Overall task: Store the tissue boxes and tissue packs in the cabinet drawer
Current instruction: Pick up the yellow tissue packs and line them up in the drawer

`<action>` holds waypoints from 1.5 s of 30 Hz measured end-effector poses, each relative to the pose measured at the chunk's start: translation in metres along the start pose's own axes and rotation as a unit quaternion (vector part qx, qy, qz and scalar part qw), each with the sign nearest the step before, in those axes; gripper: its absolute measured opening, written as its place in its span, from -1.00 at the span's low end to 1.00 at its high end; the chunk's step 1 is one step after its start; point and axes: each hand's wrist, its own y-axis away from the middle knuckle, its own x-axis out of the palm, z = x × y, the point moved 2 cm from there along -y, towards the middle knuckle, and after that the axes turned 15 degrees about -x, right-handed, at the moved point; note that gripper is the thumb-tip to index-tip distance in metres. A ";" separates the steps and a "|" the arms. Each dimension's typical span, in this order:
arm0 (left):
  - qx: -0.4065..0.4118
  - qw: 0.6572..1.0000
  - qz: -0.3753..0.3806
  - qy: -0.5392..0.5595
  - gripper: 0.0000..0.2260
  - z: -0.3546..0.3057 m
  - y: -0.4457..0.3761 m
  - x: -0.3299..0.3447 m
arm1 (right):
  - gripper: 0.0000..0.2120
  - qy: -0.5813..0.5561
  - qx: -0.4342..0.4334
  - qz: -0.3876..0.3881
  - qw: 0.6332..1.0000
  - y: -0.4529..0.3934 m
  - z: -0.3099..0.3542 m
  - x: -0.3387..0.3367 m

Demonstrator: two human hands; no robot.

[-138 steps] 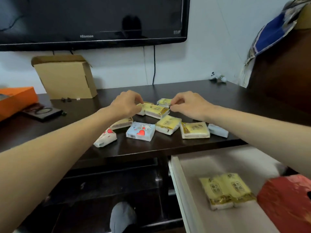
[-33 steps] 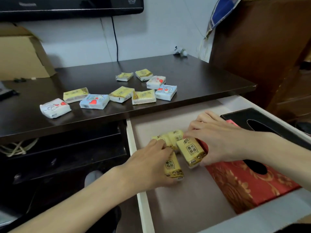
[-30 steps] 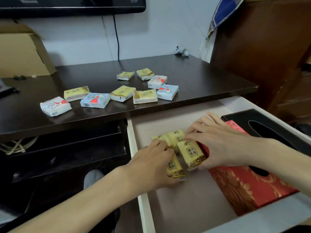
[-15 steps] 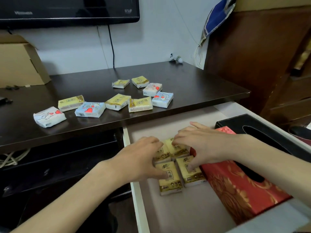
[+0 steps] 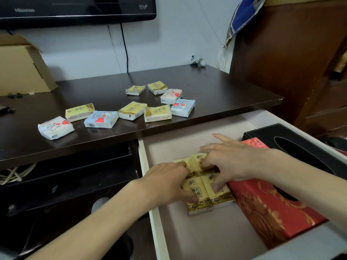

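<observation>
Squaring four yellow packs (image 5: 203, 182) in drawer (image 5: 197, 239) beside boxes (image 5: 266, 209), fingers spread flat on them; nine packs (image 5: 131, 109) left on table (image 5: 225, 91).

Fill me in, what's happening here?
A person is storing tissues in an open drawer. Both hands, left hand and right hand, rest flat on four yellow tissue packs laid in a block beside a red tissue box; a black tissue box sits further right. Neither hand is gripping anything. Nine more packs remain scattered on the dark tabletop.
</observation>
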 end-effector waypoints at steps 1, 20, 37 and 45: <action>0.000 1.000 0.003 -0.002 -0.46 -0.001 0.000 0.001 | -0.45 0.001 0.001 0.002 1.000 0.000 0.000 0.000; -0.009 0.992 -0.077 0.100 -0.56 0.001 0.016 -0.030 | -0.68 -0.125 0.039 -0.175 0.976 0.005 -0.007 -0.027; -0.191 0.954 -0.185 0.140 -0.53 0.140 -0.036 -0.133 | -0.79 -0.316 0.153 -0.452 0.820 -0.126 -0.063 -0.119; -0.183 0.964 -0.161 0.107 -0.54 0.164 -0.077 -0.127 | -0.71 -0.192 0.248 -0.351 0.882 -0.206 -0.116 -0.141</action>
